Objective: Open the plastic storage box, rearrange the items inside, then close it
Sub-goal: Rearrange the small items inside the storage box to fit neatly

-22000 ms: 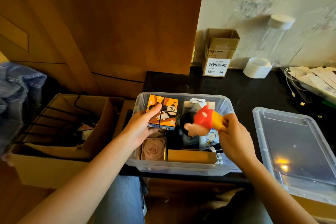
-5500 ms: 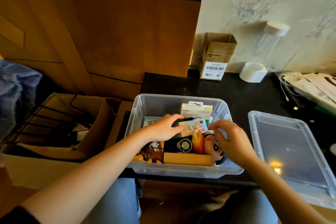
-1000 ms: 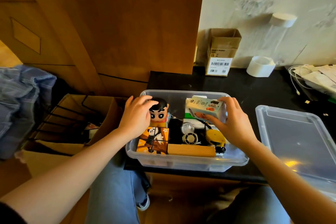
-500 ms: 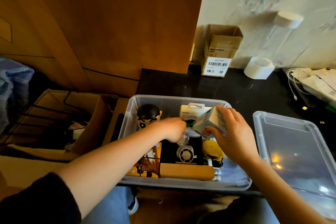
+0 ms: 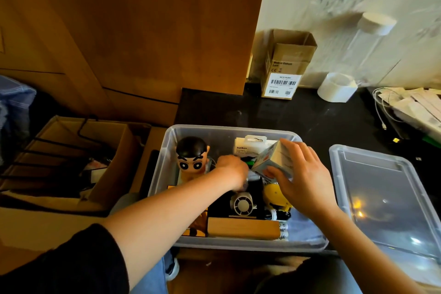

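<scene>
Storage box (image 5: 167, 198) open on tabletop (image 5: 262, 112), lid (image 5: 381, 198) at right. Right hand (image 5: 303, 184) grips small carton (image 5: 274, 162); left hand (image 5: 232, 170) digs inside, grasp unclear. Risk: carton left standing proud could block lid.

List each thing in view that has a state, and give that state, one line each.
Storage box: open, lid off.
Lid: lying beside the box, on its right.
Figure: upright in the box.
Small carton: tilted, held by the right hand.
Left hand: reaching into the box; grip unclear.
Cardboard box: open, upright.
</scene>
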The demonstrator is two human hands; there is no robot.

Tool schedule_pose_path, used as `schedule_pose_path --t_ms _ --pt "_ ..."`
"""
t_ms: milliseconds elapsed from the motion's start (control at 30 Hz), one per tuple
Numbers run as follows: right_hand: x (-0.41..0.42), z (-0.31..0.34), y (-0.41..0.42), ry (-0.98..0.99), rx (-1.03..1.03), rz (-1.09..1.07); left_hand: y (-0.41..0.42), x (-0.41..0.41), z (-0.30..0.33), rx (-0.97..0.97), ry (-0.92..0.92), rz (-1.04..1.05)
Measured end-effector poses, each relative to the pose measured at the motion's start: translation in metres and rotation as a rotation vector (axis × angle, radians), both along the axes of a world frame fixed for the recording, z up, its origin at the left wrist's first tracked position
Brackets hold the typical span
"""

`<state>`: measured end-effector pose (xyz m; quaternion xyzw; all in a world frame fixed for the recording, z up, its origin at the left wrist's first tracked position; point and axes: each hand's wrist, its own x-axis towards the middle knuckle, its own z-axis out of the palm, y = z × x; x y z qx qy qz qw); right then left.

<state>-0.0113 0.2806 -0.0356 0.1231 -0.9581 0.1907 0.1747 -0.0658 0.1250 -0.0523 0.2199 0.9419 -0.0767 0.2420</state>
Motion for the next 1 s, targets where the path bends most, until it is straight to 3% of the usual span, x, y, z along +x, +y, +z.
schedule_pose_path --t_ms 167,600,800,1000 --pt "0.000 0.000 -0.001 -0.020 0.035 0.011 -0.001 0.000 -0.006 0.086 -0.013 0.086" --pt "0.003 0.006 -0.002 0.038 -0.002 -0.036 -0.020 -0.001 -0.004 0.186 -0.059 0.040" --pt "0.006 0.007 0.000 0.114 -0.176 -0.107 -0.040 -0.003 0.032 0.320 -0.033 0.080" --pt "0.003 0.003 0.005 0.086 -0.246 -0.164 -0.064 0.001 0.056 0.493 -0.218 0.193"
